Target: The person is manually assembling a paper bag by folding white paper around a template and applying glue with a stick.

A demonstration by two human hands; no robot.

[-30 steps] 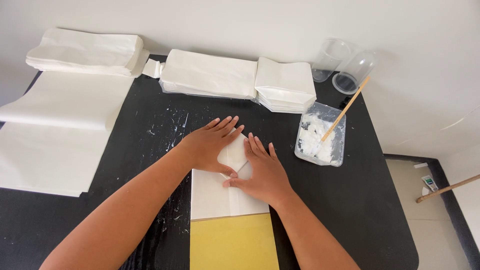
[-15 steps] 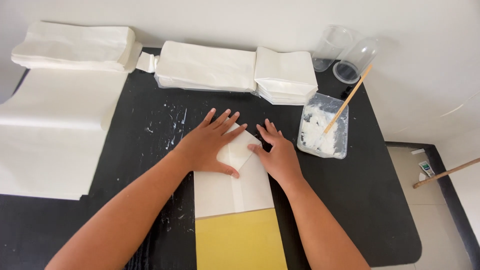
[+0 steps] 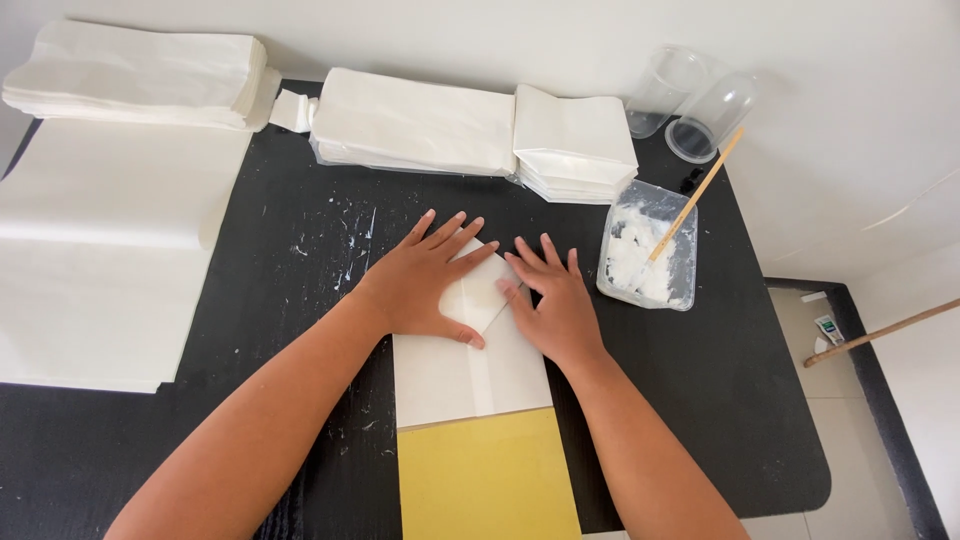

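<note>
- Lying far left on the black counter (image 3: 300,250): large white paper sheets (image 3: 100,250), with a stack of white paper bags (image 3: 130,75) at the back edge above them.
- Sitting further along the back edge: 2 more stacks of folded white bags, a wide stack (image 3: 410,125) and a narrower stack (image 3: 572,140) touching it.
- Pressing flat on the white paper bag (image 3: 470,370) at centre: left hand (image 3: 425,285), fingers spread, palm down, grasping nothing, covering the bag's left top corner and part of the folded flap (image 3: 480,290).
- Resting just beside it: right hand (image 3: 555,305), also open and flat, fingertips on the flap's right edge, palm on the bag's right side.
- Lying below the bag, touching its lower edge: yellow sheet (image 3: 485,475), running off the near edge of the view.
- Standing right of the hands: clear plastic tub (image 3: 650,260) of white paste with a wooden stick (image 3: 695,195) leaning in it.
- Lying behind the tub: 2 clear plastic cups (image 3: 690,100) on their sides.
</note>
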